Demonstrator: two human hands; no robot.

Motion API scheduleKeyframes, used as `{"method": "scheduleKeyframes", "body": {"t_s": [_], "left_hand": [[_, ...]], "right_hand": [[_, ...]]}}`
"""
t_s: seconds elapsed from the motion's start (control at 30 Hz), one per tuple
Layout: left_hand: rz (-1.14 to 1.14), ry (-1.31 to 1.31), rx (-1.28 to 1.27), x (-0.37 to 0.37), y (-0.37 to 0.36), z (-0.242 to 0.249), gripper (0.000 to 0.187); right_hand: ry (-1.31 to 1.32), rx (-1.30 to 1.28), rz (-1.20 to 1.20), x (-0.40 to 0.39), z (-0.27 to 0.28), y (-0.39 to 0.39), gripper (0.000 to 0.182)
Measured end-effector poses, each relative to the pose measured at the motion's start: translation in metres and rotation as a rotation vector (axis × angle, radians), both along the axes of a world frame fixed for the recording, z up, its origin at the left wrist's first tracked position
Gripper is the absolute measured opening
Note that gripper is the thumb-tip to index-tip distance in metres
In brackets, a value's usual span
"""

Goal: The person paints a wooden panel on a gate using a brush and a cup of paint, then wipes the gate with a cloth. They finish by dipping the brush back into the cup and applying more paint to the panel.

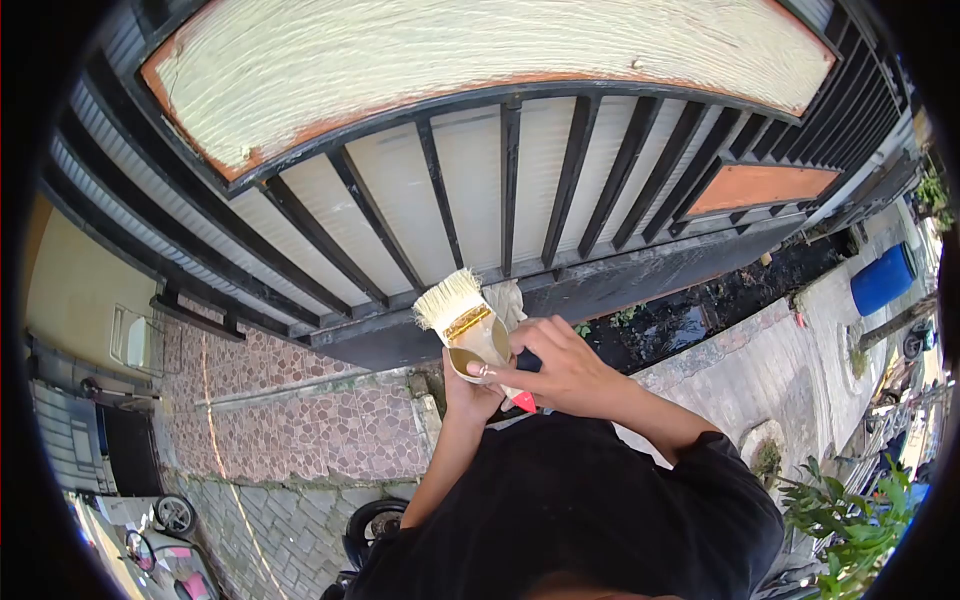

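Black fabric of the shirt lay nearest the head camera and hid the person's lower body. Ahead of it, I observed the left hand grasping a cup from beneath; most of its fingers were out of sight. A paintbrush lay across the cup's opening, with its bristles projecting past the far edge of the rim and its red handle tip beyond the near edge. The right hand was positioned at the rim's right edge, thumb across the handle, partly covering it; I could not tell whether its fingers were clenched on the brush or the cup. The cup's contents were hard to make out. I could not identify a pale object behind the cup. Beyond stood a black-barred fence; its pale-coated panel was cut off at the upper edge, with orange showing along its lower edge.
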State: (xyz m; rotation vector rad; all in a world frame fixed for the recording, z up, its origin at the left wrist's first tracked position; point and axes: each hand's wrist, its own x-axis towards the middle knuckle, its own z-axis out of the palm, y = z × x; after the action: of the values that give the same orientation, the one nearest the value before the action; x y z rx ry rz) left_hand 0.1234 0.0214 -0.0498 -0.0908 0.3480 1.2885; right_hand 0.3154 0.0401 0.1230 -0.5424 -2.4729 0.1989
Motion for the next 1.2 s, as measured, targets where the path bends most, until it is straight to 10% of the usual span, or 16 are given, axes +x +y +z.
{"method": "scheduleKeyframes", "body": {"t_s": [0.37,0.5,0.7,1.07,1.2], "left_hand": [[0.038,0.395,0.098,0.038,0.006,0.028,0.049],[-0.089,0.133,-0.072,0.041,0.006,0.028,0.051],[-0.27,-0.09,-0.173,0.052,0.012,-0.007,0.063],[-0.291,-0.203,-0.167,0.092,0.021,-0.002,0.068],[-0.288,-0.216,-0.145,0.105,0.021,-0.008,0.066]], "right_hand": [[0.258,0.028,-0.101,0.016,-0.02,-0.013,0.041],[0.4,-0.048,-0.165,0.025,-0.022,-0.012,0.042],[1.196,-0.737,-0.438,0.046,-0.025,-0.007,0.016],[1.041,0.656,-0.914,0.183,0.152,0.147,0.023],[0.831,0.804,-1.077,0.184,0.174,0.2,0.02]]}}
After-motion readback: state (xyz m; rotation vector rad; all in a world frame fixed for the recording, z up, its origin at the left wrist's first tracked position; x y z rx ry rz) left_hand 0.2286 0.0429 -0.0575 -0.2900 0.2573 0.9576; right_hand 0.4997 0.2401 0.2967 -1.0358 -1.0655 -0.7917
